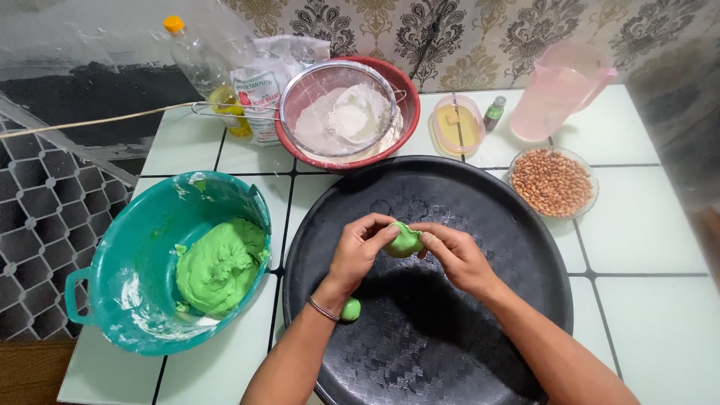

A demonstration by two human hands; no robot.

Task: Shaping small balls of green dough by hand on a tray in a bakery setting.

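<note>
Over the middle of the round black tray (pixel 480 330), in the head view, both hands met on a small lump of green dough (pixel 406 241). The left hand (pixel 358 251) had its grip closed on the lump's left side, thumb on top; the right hand (pixel 454 255) pinched the right side with its fingertips. The lump was held just above the tray, cupped a little like a shell. A finished green ball (pixel 350 308) lay on the tray beside the left wrist. The rest of the dough (pixel 220 266) sat in the teal basin (pixel 131 296) on the tiled table (pixel 645 247); a glass dish of peanuts (pixel 553 181) stood just past the tray's far right rim. To shape such a piece well, I judged, the pressure should stay light and even, the wall kept uniform, and the lump turned between the fingers so it would not tear.
</note>
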